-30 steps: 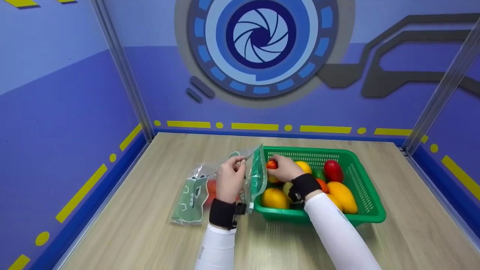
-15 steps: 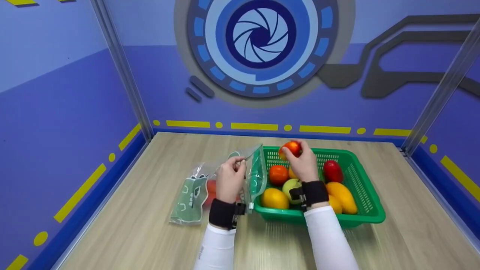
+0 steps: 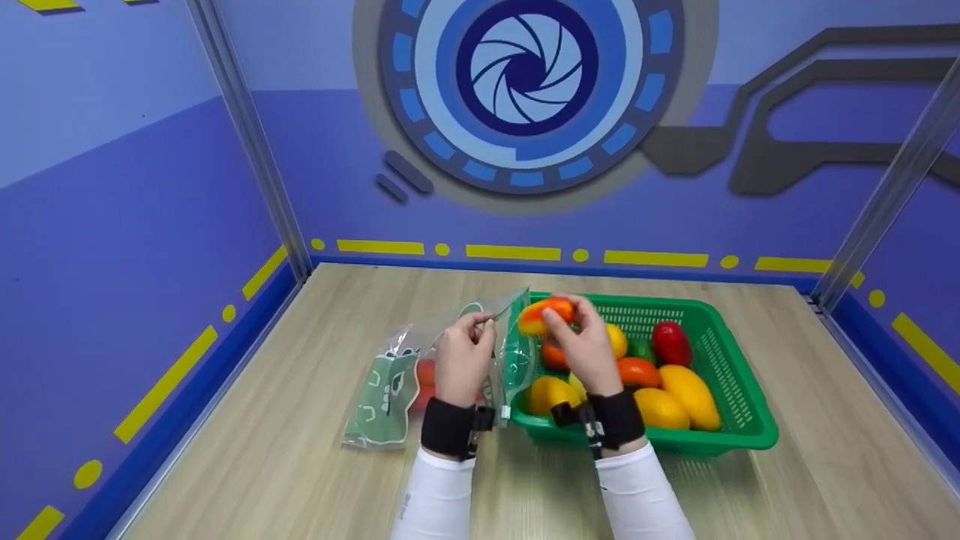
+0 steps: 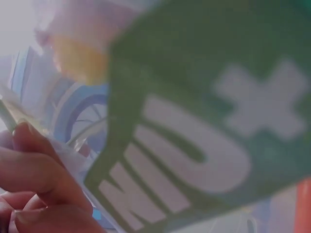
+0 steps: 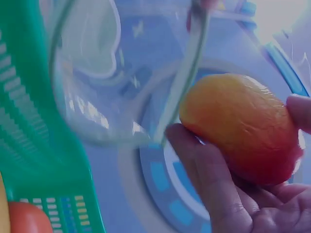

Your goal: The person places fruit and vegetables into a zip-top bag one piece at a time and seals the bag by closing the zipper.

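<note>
In the head view my left hand (image 3: 463, 361) pinches the upper edge of a clear zip bag (image 3: 381, 401) with green print. Its mouth gapes toward the right, and reddish round fruits (image 3: 425, 386) show through the plastic. My right hand (image 3: 592, 349) holds a yellow-to-red mango (image 3: 546, 316) between thumb and fingers, at the bag's mouth and above the basket's left end. Seen from the right wrist, the mango (image 5: 243, 127) lies close beside the bag's rim (image 5: 187, 82). Printed plastic covers much of the left wrist view, with the left fingers (image 4: 41, 170) at its lower left.
A green basket (image 3: 739, 375) stands right of the bag. Inside are a red fruit (image 3: 671, 343), yellow mangoes (image 3: 690, 396), an orange-red tomato-like fruit (image 3: 637, 371) and several others. Patterned blue walls (image 3: 420, 217) rise behind and beside the wooden tabletop (image 3: 285, 397).
My right hand has lifted the mango out of the basket, then carried it left to the bag's mouth. The left hand has kept its grip on the bag.
</note>
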Demonstrator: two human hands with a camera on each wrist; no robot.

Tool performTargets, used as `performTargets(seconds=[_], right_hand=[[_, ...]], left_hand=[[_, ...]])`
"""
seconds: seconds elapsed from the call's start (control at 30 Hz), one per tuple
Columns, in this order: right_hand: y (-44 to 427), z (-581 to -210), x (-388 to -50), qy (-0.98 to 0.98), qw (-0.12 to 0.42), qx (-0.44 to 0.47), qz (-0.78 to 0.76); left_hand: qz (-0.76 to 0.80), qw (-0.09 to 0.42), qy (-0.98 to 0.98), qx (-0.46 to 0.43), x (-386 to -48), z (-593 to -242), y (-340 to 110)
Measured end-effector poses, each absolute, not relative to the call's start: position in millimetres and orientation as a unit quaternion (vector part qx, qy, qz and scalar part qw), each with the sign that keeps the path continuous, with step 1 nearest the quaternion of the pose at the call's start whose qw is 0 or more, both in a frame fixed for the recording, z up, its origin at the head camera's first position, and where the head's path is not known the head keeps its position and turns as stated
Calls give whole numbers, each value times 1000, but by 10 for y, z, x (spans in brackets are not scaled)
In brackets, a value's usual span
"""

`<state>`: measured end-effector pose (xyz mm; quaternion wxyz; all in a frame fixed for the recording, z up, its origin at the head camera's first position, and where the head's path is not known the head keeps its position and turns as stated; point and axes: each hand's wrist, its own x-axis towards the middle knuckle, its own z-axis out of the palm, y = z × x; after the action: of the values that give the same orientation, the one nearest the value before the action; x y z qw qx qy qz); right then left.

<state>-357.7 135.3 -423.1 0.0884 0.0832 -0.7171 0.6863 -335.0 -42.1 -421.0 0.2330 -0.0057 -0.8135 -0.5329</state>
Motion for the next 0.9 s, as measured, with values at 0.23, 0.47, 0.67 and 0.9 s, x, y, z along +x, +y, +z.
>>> performTargets(seconds=[0.23, 0.47, 0.67, 0.9], right_hand=[[1033, -4309, -3473, -781, 32, 120, 611], [843, -4467, -3437, -824, 22, 205, 528], [790, -4548, -3440, -808, -21, 249, 534], [795, -4559, -3446, -805, -45, 256, 533]], left_hand=[[-528, 245, -813, -10, -3334, -4187, -412], [-516, 249, -820, -4, -3322, -4190, -390], [-510, 254, -822, -7, -3311, -4185, -391], [-515, 254, -818, -8, -3308, -4173, -397]])
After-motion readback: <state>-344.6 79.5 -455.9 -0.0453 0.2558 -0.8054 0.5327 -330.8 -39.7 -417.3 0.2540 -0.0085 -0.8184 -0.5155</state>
